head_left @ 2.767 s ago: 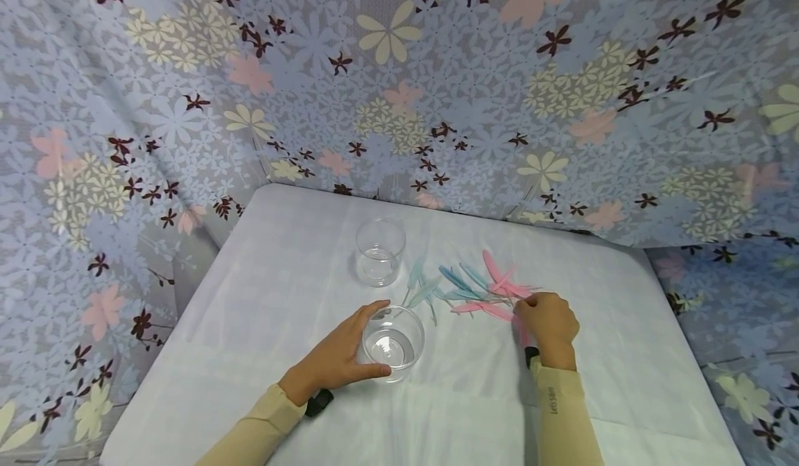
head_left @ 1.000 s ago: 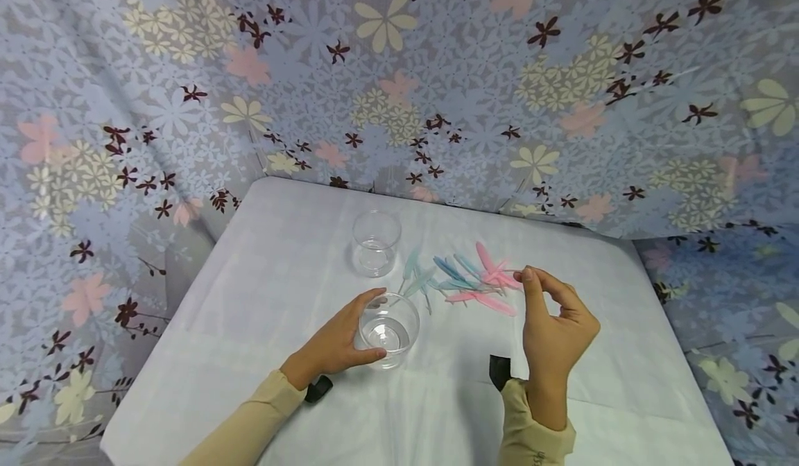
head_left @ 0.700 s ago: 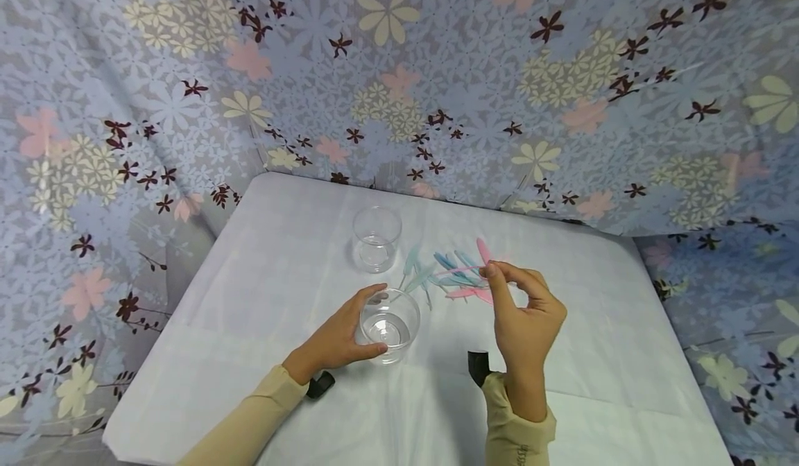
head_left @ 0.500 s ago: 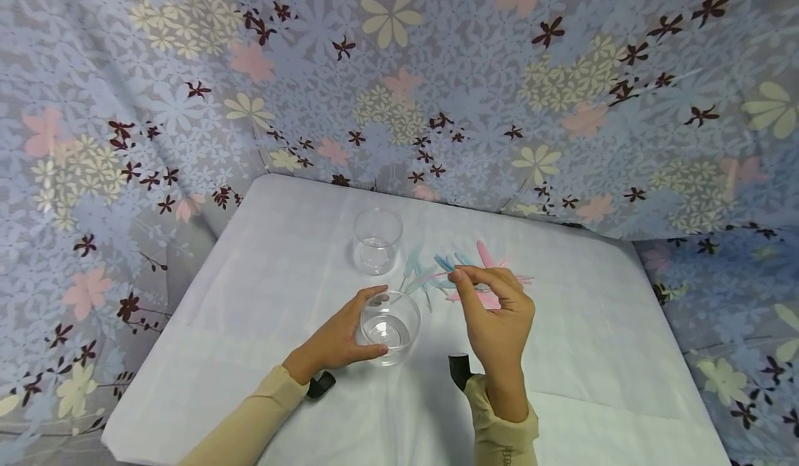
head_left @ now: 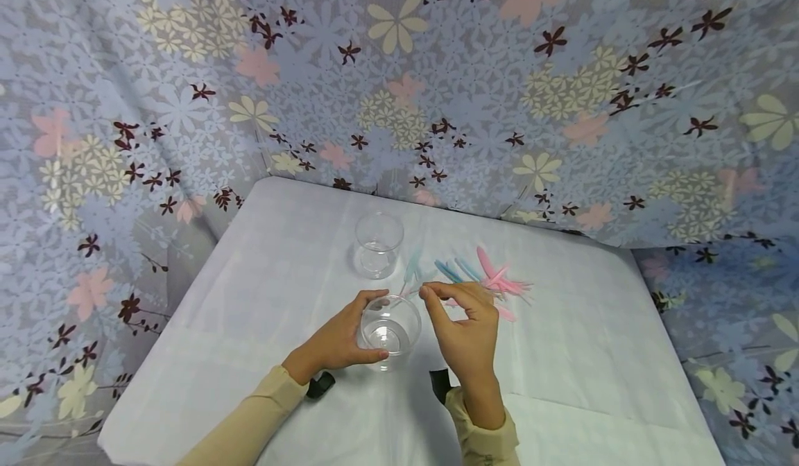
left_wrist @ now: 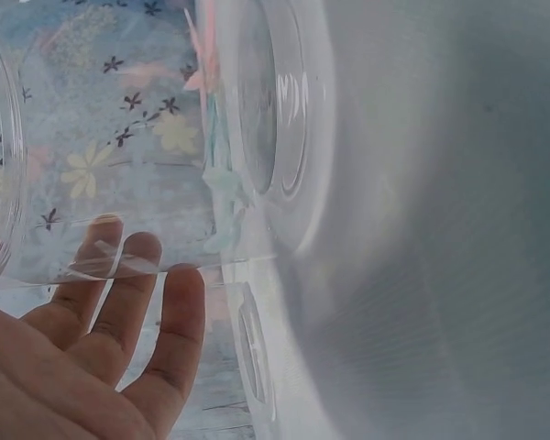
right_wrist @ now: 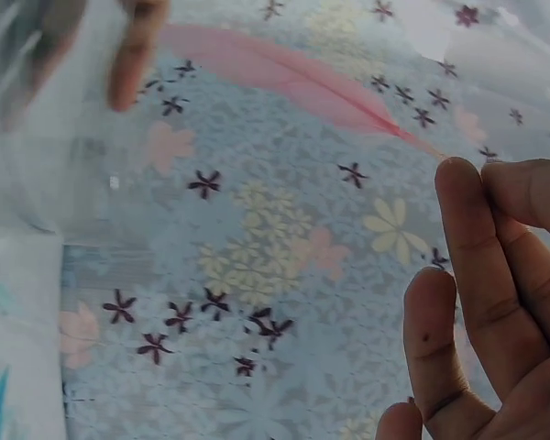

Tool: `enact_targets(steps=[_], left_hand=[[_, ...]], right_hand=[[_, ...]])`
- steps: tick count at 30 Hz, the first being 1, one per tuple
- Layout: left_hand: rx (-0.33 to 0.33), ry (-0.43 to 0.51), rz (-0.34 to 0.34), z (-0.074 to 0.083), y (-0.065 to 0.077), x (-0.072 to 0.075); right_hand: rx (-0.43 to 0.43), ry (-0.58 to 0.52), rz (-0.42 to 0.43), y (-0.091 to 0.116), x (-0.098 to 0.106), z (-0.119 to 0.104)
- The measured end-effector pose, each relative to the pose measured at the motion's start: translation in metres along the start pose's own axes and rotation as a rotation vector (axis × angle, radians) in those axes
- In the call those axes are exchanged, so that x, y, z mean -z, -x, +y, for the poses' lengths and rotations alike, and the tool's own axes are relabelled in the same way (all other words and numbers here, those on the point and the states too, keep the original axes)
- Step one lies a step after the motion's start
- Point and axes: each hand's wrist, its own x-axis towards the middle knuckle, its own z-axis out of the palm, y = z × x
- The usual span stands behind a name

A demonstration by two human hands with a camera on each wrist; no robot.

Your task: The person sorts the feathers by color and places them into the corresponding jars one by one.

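Note:
My left hand (head_left: 340, 338) grips a clear plastic cup (head_left: 406, 344), thumb on the near side and fingers around the far side. In the left wrist view, the fingers (left_wrist: 183, 312) lie against the cup's see-through wall. My right hand (head_left: 468, 324) pinches a pink feather (right_wrist: 302, 81) by its quill between thumb and fingertips, just right of the cup's rim. The feather's vane points left, toward the cup; edge-on, it shows only thinly in the head view.
A second clear cup (head_left: 379, 244) stands behind the held one. Pale teal feathers (head_left: 413, 265), blue feathers (head_left: 448, 270) and pink feathers (head_left: 505, 284) lie on the white-covered table (head_left: 599, 341), partly behind my right hand. A flowered cloth (head_left: 312, 91) hangs behind.
My right hand picked a pink feather from the pile on the right, lifted it and carried it left to beside the cup's rim. My left hand has kept its grip on the cup.

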Motion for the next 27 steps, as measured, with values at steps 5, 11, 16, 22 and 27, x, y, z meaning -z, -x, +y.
enact_targets(steps=[5,11,16,22,27], left_hand=[[-0.002,-0.009,0.0,-0.001,-0.001,0.0],[-0.001,-0.017,0.012,-0.002,-0.002,0.0],[0.01,-0.014,-0.001,-0.001,-0.001,-0.002],[0.009,-0.04,-0.009,0.001,-0.002,-0.004],[0.0,-0.041,-0.009,0.002,-0.003,-0.003]], right_hand=[[-0.008,0.045,-0.07,0.007,-0.009,0.007],[0.001,0.091,-0.123,0.01,-0.017,0.014],[0.003,0.107,-0.157,0.013,-0.021,0.022],[-0.024,0.144,-0.183,0.018,-0.027,0.027],[-0.026,0.159,-0.182,0.021,-0.031,0.028]])
